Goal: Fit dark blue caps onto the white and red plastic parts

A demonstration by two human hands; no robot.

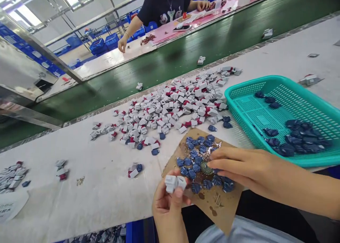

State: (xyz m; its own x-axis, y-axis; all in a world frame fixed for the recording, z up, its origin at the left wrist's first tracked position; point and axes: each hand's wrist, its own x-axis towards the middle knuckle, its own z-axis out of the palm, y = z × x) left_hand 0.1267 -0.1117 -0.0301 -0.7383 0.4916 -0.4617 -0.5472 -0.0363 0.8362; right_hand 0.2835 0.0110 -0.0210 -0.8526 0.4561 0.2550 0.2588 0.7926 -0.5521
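My left hand [171, 206] is closed around small light-grey plastic blocks [174, 183], pinched between thumb and fingers at the front edge of the table. Beside it lies a brown cardboard sheet [203, 202] with wet-looking patches. Several small dark-blue ribbed plastic pieces [196, 168] are spread over the sheet. Over its right side, my right hand [239, 165] reaches in with fingers stretched out and slightly apart, the tips close to a round greenish piece [206, 168]. The right thumb is hidden, and nothing shows in that hand.
A large pile of grey and dark-red parts [170, 108] covers the table's middle. To the right stands a teal basket [278, 81] with blue pieces. Beyond runs a green conveyor belt [170, 71] carrying a few parts. A co-worker [164, 9] sits across it. Below is a blue bin [136, 232].
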